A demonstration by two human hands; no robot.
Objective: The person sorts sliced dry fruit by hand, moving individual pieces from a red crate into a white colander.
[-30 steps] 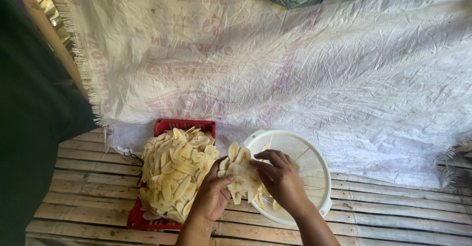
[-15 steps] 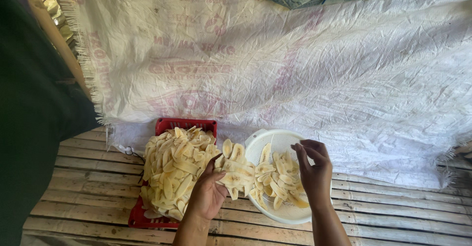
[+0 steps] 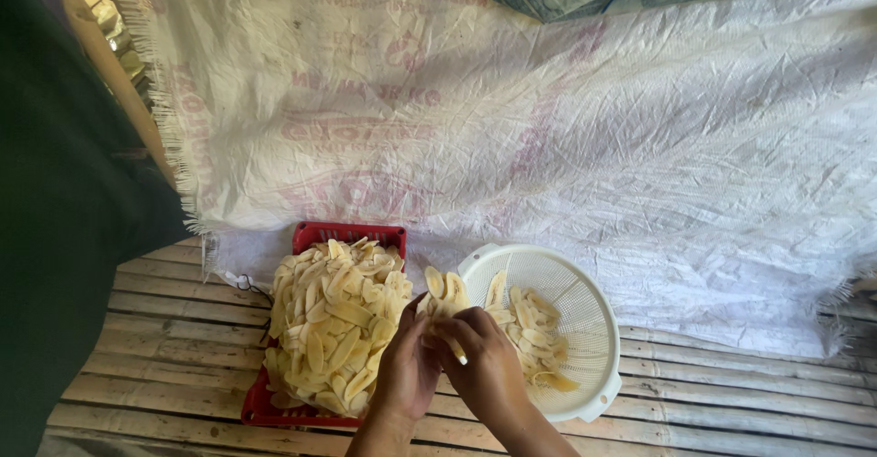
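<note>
At the far left a dark cloth shape filled the edge of the view, with a slanting wooden pole beside it. A slatted bamboo floor ran under everything, and a large crumpled white woven plastic sheet with a frayed left edge hung behind. On the slats sat a red plastic slotted basket, heaped well above its rim with pale yellow sliced banana pieces. The left hand was at the right edge of that heap, fingers curled around a small bunch of slices held up between basket and colander. The right hand pressed against the left, its fingers closed on the same bunch from the other side. Just beside the basket, to the right, stood a round white plastic colander with a perforated wall and small side handles; a shallow scatter of loose slices lay inside it, mostly on its left half.
</note>
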